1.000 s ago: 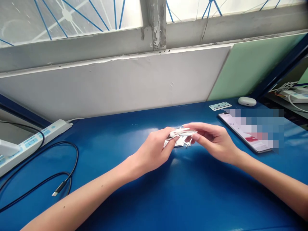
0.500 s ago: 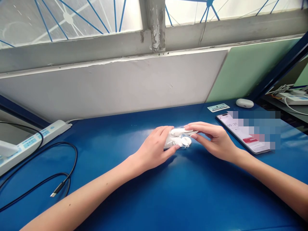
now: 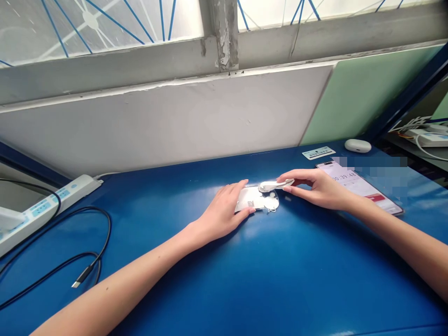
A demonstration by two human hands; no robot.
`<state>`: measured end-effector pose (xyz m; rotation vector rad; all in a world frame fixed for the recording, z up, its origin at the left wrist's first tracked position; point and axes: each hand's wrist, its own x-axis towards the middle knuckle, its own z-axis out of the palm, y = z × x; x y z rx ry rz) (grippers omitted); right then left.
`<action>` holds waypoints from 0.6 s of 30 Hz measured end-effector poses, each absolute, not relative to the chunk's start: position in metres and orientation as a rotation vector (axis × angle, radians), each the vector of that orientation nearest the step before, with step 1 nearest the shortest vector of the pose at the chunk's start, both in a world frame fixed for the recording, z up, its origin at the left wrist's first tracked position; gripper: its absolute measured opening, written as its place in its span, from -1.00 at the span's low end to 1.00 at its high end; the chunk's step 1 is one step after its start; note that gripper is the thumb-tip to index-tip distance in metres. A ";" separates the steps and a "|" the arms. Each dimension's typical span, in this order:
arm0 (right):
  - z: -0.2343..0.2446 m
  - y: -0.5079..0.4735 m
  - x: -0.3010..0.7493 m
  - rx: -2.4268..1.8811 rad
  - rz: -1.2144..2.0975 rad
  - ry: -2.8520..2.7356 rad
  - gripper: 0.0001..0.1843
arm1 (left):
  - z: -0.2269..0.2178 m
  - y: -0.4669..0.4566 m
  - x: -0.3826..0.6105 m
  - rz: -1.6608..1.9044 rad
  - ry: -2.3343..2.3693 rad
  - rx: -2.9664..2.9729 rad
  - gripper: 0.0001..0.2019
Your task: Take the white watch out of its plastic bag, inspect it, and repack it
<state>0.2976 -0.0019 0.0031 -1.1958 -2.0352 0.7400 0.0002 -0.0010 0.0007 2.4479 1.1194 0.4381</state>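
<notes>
A flat white item (image 3: 249, 198) with a small printed square and a rounded end lies on the blue table. My left hand (image 3: 224, 208) grips its left part, fingers along the far edge and thumb along the near one. Between thumb and fingertips, my right hand (image 3: 311, 189) pinches a slim white piece (image 3: 272, 185) by its right end. That piece is over the far right part of the flat item; whether the two are joined I cannot tell. Small white bits show at the rounded end, too small to name.
On the right, a phone (image 3: 371, 193) showing a timer lies partly behind my right forearm. A printed card (image 3: 318, 153) and a white earbud case (image 3: 357, 146) lie behind it. At left are a power strip (image 3: 75, 189) and a black cable (image 3: 110, 228). A wall panel (image 3: 157, 130) borders the table's back.
My right hand has moved slightly right and up with the slim white piece, uncovering more of the flat item and its printed square. My left hand has shifted slightly left.
</notes>
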 end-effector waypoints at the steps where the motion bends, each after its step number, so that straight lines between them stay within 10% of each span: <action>1: 0.003 -0.002 0.300 -1.209 0.768 -2.035 -0.69 | -0.001 0.000 0.000 0.460 1.121 2.437 -0.39; 18: 0.011 -0.005 0.302 -1.169 0.775 -2.109 -0.72 | -0.003 0.000 0.000 0.690 0.978 2.414 -0.65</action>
